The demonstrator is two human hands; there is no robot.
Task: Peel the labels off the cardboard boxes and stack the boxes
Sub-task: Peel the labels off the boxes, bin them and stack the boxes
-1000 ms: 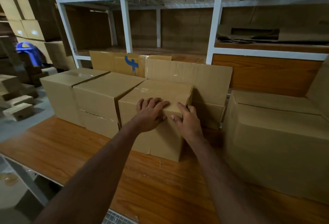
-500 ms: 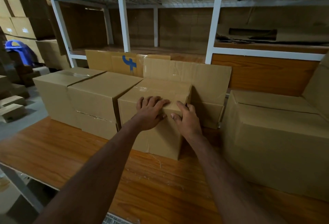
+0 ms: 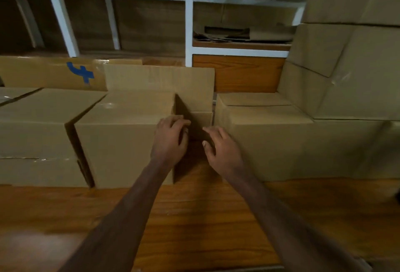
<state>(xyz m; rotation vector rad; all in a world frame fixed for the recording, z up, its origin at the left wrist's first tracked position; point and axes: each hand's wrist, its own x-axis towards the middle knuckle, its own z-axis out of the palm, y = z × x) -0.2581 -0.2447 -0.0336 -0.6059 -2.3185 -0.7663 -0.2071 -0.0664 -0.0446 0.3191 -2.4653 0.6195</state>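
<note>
A plain brown cardboard box [image 3: 121,142] stands on the wooden table [image 3: 194,217], in a row with other boxes. My left hand [image 3: 171,139] grips its upper right front corner, fingers curled over the edge. My right hand [image 3: 220,152] reaches into the narrow gap to the right of that box, its fingers stretched towards the box's shadowed side face. I see no label on the faces that show. The fingertips of my right hand are lost in the shadow.
Another box [image 3: 36,133] touches the held box on the left. A larger box [image 3: 270,142] sits just right of the gap, with stacked boxes [image 3: 346,66] beyond it. Flat cardboard with a blue mark [image 3: 80,72] leans behind, under a white shelf frame [image 3: 189,23].
My view has swung right and closer. My left hand slid from the box's top front edge to its right corner. My right hand moved off the top edge down into the gap beside it.
</note>
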